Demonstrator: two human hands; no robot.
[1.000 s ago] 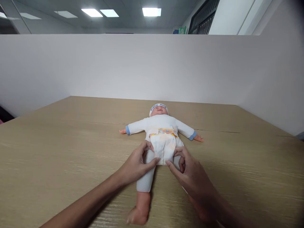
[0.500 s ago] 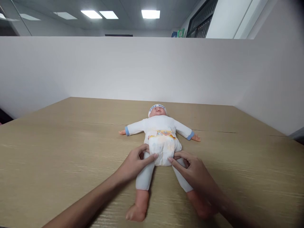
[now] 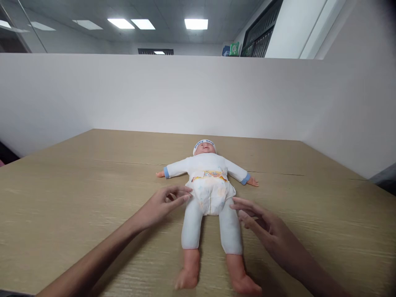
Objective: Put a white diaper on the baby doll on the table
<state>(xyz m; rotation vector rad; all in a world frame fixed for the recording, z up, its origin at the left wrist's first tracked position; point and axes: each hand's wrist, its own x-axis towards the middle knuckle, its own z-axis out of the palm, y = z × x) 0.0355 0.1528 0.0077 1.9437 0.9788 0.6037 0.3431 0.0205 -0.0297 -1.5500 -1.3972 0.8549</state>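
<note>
- While a doll [image 3: 206, 162] lies on its back at the middle of a wood-coloured table [image 3: 93, 185], two bare hands reach in from the near side, one to its left and one to its right.
- The doll's head is at the far end; its arms spread out to left and right, and its bare feet [image 3: 189, 272] point toward the near edge.
- It wears a white suit with blue cuffs [image 3: 246, 179] and a white cap [image 3: 201, 144] with blue lettering.
- A white diaper [image 3: 212, 194] is around its hips, over the suit, with an orange patterned band [image 3: 213, 175] across the waist.
- The left hand [image 3: 162, 204] is beside the doll's left-side hip in the scene. Thumb and fingers are slightly apart, fingertips at the diaper's edge; whether they touch it cannot be told.
- The right hand [image 3: 262, 222] is beside the thigh on the right, fingers loosely spread and thumb apart, with nothing gripped. Its fingertips are close to the leg; contact is unclear.
- Beyond the table stands a plain white partition [image 3: 198, 95], with lit ceiling panels [image 3: 196, 24] visible above it.
</note>
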